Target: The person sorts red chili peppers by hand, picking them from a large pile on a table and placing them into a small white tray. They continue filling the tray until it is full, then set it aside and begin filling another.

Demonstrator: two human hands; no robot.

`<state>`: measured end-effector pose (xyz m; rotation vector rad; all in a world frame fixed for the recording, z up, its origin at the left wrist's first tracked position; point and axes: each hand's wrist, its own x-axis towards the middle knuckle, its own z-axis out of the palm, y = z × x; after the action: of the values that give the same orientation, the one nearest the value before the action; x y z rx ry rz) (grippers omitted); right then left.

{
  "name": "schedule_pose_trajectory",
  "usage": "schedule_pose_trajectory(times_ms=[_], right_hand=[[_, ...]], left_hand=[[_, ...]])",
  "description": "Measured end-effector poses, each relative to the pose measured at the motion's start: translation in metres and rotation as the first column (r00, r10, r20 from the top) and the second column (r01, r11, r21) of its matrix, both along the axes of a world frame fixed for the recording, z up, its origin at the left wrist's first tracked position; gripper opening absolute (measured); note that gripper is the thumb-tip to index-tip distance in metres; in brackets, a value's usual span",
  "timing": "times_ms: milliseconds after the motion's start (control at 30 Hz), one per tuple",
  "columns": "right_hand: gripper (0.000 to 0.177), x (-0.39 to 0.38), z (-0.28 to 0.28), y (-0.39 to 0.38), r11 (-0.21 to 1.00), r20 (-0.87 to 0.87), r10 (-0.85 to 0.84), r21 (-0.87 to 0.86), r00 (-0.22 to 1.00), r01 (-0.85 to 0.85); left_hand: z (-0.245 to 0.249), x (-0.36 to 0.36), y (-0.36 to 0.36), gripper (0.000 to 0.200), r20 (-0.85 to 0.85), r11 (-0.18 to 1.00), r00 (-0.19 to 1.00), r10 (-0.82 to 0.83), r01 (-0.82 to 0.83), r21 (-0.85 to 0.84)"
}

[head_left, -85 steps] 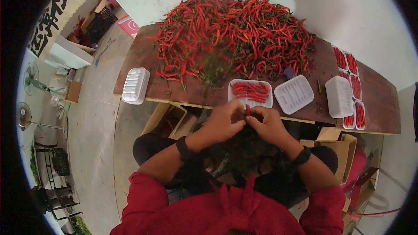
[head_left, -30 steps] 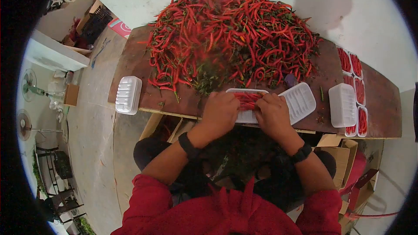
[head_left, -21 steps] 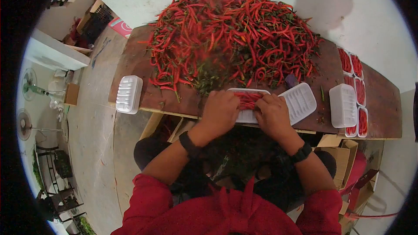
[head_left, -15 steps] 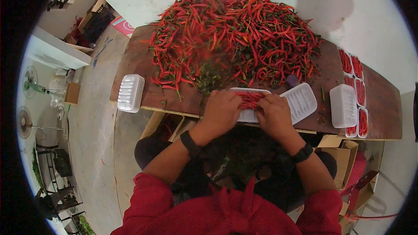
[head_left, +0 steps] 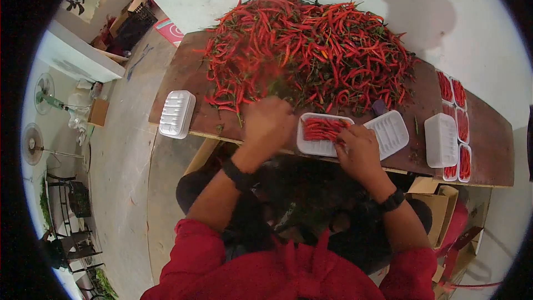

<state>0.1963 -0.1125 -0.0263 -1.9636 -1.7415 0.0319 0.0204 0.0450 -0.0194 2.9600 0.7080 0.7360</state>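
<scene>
A white foam tray (head_left: 317,148) at the table's front edge holds a row of red chili peppers (head_left: 322,129) along its far side. My right hand (head_left: 360,151) is at the tray's right end, its fingers closed on the ends of those peppers. Left of the tray, my left hand (head_left: 267,125) is smeared by motion, apart from the tray and near the front of a large chili heap (head_left: 311,50). Whether it holds anything is hidden. Another white tray (head_left: 391,133) lies just right of my right hand, tilted against the first.
A stack of white trays (head_left: 177,114) stands at the table's left edge and another stack (head_left: 441,140) at the right. Beside the right stack are several chili-filled trays (head_left: 462,125). A purple object (head_left: 379,106) lies below the heap. An open cardboard box (head_left: 441,211) sits under the table.
My left hand has left the peppers in the tray and moved left and up toward the heap. My right hand remains at the tray's right end. The whole view has shifted slightly.
</scene>
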Motion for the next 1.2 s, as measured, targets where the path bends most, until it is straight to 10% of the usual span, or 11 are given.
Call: schedule_pose_trajectory(times_ms=[167,300,700,767,1067,1200], right_hand=[[0.016,-0.001,-0.002,-0.004,0.999,-0.032,0.012,0.053,0.999,-0.01],[0.015,-0.005,-0.001,-0.003,0.997,-0.022,0.009,0.071,1.0,-0.007],[0.019,-0.016,-0.002,-0.007,0.998,-0.185,0.017,-0.05,0.983,-0.027],[0.023,-0.021,0.001,-0.007,0.999,-0.482,-0.037,-0.051,0.875,0.015],[0.02,-0.029,0.013,-0.009,0.996,-0.774,-0.036,-0.082,0.632,-0.044],[0.023,-0.034,0.013,-0.016,0.991,-0.778,-0.095,-0.13,0.621,-0.011]], left_hand=[[-0.008,-0.038,0.044,0.029,-0.185,0.871,0.853,0.489,-0.488,0.054],[-0.017,-0.052,0.049,0.033,-0.378,0.788,0.758,0.531,-0.606,-0.108],[0.017,-0.04,0.0,0.029,0.146,0.786,0.95,0.277,-0.136,-0.603],[0.018,-0.032,-0.019,0.03,0.145,0.439,0.977,0.157,0.062,-0.896],[0.012,-0.015,-0.065,0.025,0.159,0.182,0.986,-0.041,0.164,-0.969],[0.013,-0.013,-0.068,0.025,0.15,0.301,0.989,-0.01,0.146,-0.942]])
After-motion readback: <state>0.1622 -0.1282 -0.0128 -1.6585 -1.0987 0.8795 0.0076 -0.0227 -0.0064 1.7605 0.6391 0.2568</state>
